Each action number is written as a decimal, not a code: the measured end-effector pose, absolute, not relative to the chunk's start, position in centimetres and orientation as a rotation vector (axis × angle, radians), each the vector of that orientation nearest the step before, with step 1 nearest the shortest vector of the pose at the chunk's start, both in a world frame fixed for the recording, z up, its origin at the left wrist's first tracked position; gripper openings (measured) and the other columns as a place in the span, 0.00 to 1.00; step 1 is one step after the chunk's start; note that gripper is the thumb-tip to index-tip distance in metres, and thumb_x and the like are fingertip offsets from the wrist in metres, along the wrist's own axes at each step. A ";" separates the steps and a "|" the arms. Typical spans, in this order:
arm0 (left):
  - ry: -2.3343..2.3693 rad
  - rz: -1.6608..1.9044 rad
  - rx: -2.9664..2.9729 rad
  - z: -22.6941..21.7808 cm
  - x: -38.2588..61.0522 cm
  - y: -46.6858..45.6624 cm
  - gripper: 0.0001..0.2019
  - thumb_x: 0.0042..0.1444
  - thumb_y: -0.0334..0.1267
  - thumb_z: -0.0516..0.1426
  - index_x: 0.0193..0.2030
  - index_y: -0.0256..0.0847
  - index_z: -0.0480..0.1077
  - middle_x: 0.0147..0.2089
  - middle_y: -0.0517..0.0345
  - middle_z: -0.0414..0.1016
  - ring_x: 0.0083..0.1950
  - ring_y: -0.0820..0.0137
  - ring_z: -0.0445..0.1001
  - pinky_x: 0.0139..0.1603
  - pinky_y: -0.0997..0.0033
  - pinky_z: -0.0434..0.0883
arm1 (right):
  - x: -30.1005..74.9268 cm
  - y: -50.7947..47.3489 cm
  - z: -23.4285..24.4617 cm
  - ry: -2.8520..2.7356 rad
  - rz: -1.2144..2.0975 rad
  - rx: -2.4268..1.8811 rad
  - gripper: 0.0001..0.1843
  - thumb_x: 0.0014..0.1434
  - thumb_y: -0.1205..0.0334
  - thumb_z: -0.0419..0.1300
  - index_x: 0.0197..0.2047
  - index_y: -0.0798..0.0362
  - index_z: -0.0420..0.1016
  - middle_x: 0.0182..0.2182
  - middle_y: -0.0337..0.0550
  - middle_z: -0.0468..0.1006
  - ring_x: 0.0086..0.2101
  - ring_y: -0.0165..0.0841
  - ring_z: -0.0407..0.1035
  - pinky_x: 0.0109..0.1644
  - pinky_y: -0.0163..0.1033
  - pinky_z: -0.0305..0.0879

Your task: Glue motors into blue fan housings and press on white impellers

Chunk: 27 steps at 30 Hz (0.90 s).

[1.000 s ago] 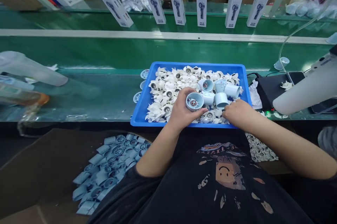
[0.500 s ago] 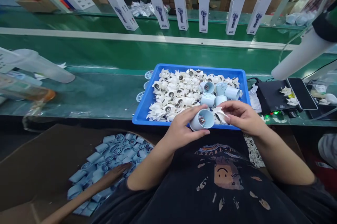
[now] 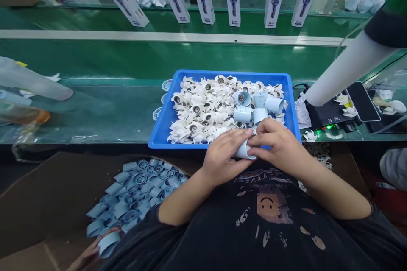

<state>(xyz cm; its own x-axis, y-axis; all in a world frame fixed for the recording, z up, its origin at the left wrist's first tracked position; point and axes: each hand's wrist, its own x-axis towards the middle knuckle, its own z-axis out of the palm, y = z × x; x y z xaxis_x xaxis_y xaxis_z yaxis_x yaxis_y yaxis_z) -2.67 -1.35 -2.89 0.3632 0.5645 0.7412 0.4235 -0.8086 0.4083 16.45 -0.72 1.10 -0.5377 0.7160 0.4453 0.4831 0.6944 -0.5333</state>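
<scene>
My left hand [image 3: 224, 152] is wrapped around a light-blue cylindrical fan housing [image 3: 244, 150] at the front edge of the blue tray [image 3: 203, 146]. At the housing's mouth, the fingers of my right hand [image 3: 275, 146] are closed together; they mostly hide the white fan impeller they brought there. How deep the impeller sits in the housing cannot be seen. Many loose white impellers [image 3: 197, 110] fill the tray. Several more blue housings [image 3: 242, 114] lie on top of them at the right side, one showing wiring inside.
Below left, a cardboard box [image 3: 41, 194] holds many blue housings [image 3: 140, 190]; another person's hand [image 3: 90, 252] grips one there. A black device [image 3: 327, 114] and a phone [image 3: 362, 101] lie to the right, under a hanging white tube [image 3: 346, 71]. Printed cartons [image 3: 233, 4] stand behind.
My right hand has brought the impeller leftward onto the housing's mouth, and the housing has turned. The other person's hand now holds a housing at the box's near side. The view has shifted slightly.
</scene>
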 end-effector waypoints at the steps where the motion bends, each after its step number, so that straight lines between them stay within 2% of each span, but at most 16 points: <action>1: 0.894 1.449 2.472 -3.0 -2.7 -1.3 0.26 0.57 0.34 0.63 0.62 0.41 0.65 0.50 0.47 0.81 0.52 0.63 0.80 0.55 0.62 0.77 | 16.4 -0.8 1.1 -2.234 0.462 -0.915 0.04 0.60 0.65 0.67 0.39 0.54 0.81 0.32 0.41 0.67 0.33 0.32 0.65 0.38 0.38 0.64; 3: 0.869 1.447 2.465 -3.3 -3.1 -1.1 0.27 0.57 0.36 0.63 0.63 0.41 0.64 0.51 0.46 0.80 0.52 0.63 0.80 0.55 0.62 0.77 | 16.7 -1.1 1.3 -2.213 0.445 -0.929 0.07 0.63 0.60 0.64 0.37 0.54 0.82 0.32 0.42 0.66 0.33 0.33 0.65 0.37 0.39 0.63; 6: 0.928 1.426 2.392 -3.9 -3.9 -0.5 0.30 0.57 0.44 0.64 0.65 0.46 0.63 0.52 0.49 0.80 0.53 0.62 0.79 0.55 0.60 0.77 | 17.1 -1.8 1.6 -2.137 0.409 -0.893 0.21 0.68 0.53 0.58 0.26 0.54 0.78 0.30 0.42 0.65 0.32 0.32 0.64 0.38 0.40 0.62; 7: 0.943 1.419 2.371 -4.0 -4.1 -0.3 0.31 0.56 0.46 0.65 0.65 0.47 0.63 0.52 0.50 0.80 0.53 0.61 0.79 0.56 0.58 0.77 | 17.1 -2.0 1.6 -2.127 0.380 -0.864 0.23 0.69 0.50 0.56 0.27 0.54 0.78 0.31 0.43 0.66 0.34 0.33 0.65 0.39 0.42 0.63; 10: 0.876 1.380 2.396 -4.0 -4.5 0.1 0.34 0.55 0.49 0.65 0.67 0.48 0.61 0.53 0.49 0.79 0.54 0.60 0.78 0.59 0.54 0.74 | 17.1 -2.1 1.1 -2.191 0.205 -0.838 0.27 0.67 0.39 0.51 0.47 0.53 0.79 0.47 0.53 0.70 0.48 0.44 0.66 0.51 0.51 0.64; 11: 0.835 1.355 2.421 -3.8 -4.7 0.2 0.35 0.55 0.50 0.65 0.67 0.48 0.60 0.54 0.48 0.79 0.55 0.59 0.78 0.59 0.53 0.74 | 17.3 -2.1 0.9 -2.208 0.148 -0.833 0.27 0.67 0.39 0.51 0.50 0.52 0.77 0.51 0.54 0.69 0.51 0.46 0.64 0.53 0.54 0.63; 12: 0.806 1.328 2.444 -3.4 -4.9 0.3 0.36 0.55 0.51 0.65 0.68 0.48 0.60 0.55 0.47 0.78 0.56 0.58 0.77 0.59 0.52 0.74 | 17.7 -2.1 0.7 -2.198 0.102 -0.821 0.24 0.68 0.41 0.53 0.48 0.52 0.77 0.52 0.53 0.69 0.52 0.47 0.64 0.54 0.55 0.63; 14: 0.792 1.257 2.507 -2.3 -5.6 1.0 0.37 0.54 0.56 0.64 0.67 0.48 0.61 0.56 0.45 0.76 0.57 0.56 0.76 0.57 0.50 0.73 | 19.0 -2.3 0.4 -2.106 0.034 -0.761 0.15 0.69 0.52 0.55 0.40 0.52 0.76 0.47 0.49 0.72 0.46 0.43 0.67 0.50 0.52 0.64; 17: 0.941 1.116 2.620 -0.2 -6.9 3.8 0.32 0.52 0.59 0.64 0.61 0.50 0.68 0.54 0.49 0.75 0.53 0.57 0.75 0.53 0.52 0.74 | 21.4 -3.1 0.1 -1.934 -0.036 -0.714 0.10 0.67 0.62 0.54 0.37 0.54 0.75 0.41 0.47 0.70 0.39 0.38 0.67 0.42 0.47 0.65; 20: 1.174 0.986 2.629 1.5 -7.3 8.8 0.25 0.54 0.52 0.63 0.57 0.46 0.70 0.50 0.51 0.75 0.50 0.60 0.74 0.49 0.58 0.76 | 22.7 -3.8 -0.8 -1.941 0.043 -0.783 0.08 0.66 0.65 0.54 0.38 0.54 0.74 0.42 0.48 0.69 0.40 0.37 0.67 0.42 0.46 0.66; 23: 1.301 0.887 2.614 2.1 -6.1 13.8 0.26 0.57 0.43 0.61 0.62 0.44 0.65 0.53 0.50 0.74 0.51 0.60 0.74 0.48 0.60 0.76 | 23.0 -4.3 -2.0 -1.979 0.128 -0.806 0.07 0.66 0.66 0.54 0.40 0.55 0.74 0.44 0.49 0.68 0.43 0.38 0.68 0.46 0.46 0.68; 25: 1.261 0.816 2.706 2.1 -5.1 16.0 0.23 0.58 0.42 0.60 0.60 0.46 0.66 0.56 0.51 0.72 0.53 0.61 0.74 0.52 0.58 0.75 | 23.3 -4.5 -2.8 -1.973 0.124 -0.828 0.08 0.66 0.66 0.54 0.40 0.55 0.75 0.45 0.50 0.69 0.44 0.38 0.69 0.47 0.46 0.69; 27: 1.152 0.795 2.834 1.9 -4.3 17.3 0.15 0.60 0.45 0.60 0.53 0.47 0.71 0.56 0.52 0.73 0.54 0.61 0.74 0.54 0.57 0.75 | 24.0 -4.8 -3.2 -1.941 0.102 -0.890 0.07 0.65 0.67 0.55 0.40 0.55 0.75 0.46 0.50 0.70 0.44 0.38 0.70 0.46 0.45 0.70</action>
<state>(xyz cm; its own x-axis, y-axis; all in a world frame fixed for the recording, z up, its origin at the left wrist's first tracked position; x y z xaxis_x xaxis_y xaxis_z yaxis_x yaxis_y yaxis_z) -4.32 17.26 1.89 0.6080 0.6487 0.4577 0.6583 -0.7342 0.1660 23.98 -4.82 -3.25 -0.2706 0.6213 0.7354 0.5407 0.7301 -0.4178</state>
